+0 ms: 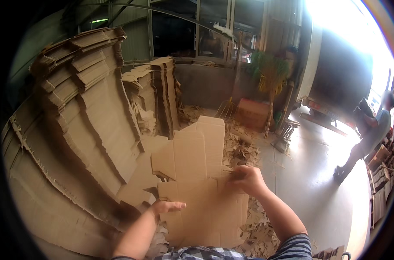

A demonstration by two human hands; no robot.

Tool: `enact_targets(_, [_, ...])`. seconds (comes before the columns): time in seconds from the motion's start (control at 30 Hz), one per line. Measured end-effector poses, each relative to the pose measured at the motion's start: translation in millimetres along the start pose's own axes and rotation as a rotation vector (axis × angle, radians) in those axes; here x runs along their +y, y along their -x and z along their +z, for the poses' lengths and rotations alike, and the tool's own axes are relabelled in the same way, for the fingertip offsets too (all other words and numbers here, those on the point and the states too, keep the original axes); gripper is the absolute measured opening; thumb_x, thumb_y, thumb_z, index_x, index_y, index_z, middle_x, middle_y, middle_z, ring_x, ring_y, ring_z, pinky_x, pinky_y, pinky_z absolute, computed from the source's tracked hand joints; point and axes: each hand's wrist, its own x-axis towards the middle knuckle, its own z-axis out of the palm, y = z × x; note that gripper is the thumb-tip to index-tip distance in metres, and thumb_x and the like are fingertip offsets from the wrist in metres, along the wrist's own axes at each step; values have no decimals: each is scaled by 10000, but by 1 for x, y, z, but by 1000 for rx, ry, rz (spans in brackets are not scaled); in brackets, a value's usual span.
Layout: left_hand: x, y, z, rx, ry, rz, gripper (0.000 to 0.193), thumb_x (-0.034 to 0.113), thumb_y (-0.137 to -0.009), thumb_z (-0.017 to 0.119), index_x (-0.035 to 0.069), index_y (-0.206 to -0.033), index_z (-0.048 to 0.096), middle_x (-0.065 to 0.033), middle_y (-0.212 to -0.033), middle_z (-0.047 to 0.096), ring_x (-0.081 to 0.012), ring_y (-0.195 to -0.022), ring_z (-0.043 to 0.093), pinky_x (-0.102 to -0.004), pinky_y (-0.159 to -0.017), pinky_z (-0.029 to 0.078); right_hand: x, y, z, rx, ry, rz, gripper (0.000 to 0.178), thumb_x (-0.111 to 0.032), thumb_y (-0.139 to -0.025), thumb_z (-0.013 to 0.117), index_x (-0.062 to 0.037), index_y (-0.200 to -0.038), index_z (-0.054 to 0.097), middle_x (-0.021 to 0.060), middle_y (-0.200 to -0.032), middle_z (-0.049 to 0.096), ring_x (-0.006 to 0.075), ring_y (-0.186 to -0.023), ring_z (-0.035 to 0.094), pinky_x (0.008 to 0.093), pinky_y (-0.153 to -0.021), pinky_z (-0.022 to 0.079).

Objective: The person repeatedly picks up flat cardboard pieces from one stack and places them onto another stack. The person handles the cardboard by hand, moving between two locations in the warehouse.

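Observation:
A flat brown cardboard box blank [190, 195] with creases, flaps and cut notches stands tilted in front of my body. My left hand [167, 206] grips its left edge, thumb across the face and the other fingers hidden behind. At the upper right side of the blank, my right hand [248, 180] is closed with its fingertips pinched at a notch by the edge. Whether a small scrap is between those fingertips, I cannot tell.
Tall stacks of cardboard sheets [93, 86] lean on the left, with a smaller stack [164, 95] behind. Torn cardboard scraps [240, 149] litter the floor. A red-brown box [252, 113] and a broom [270, 78] stand farther back. Another person [370, 130] is at the right, near a truck [335, 78].

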Motion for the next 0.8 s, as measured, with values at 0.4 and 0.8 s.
enact_targets(0.4, [-22,14,-20,117,175,-196,397,142,-814,726,10,-1169,608,-103,-1093,656,-192,-1001,633,-323,-817,527,16,59,64,591,456,-657,278,-180,-662,808,-131,-874,635,55,-825,621,252,-683,632,331,-561,509])
enact_targets(0.8, [-42,23,-29,43,198,-177,386,156,-845,650,-74,-1146,574,-161,-1060,660,-217,-908,669,-326,-787,549,59,-26,-88,373,-33,32,390,-112,-753,756,-57,-1123,647,108,-1021,688,200,-864,672,350,-792,564])
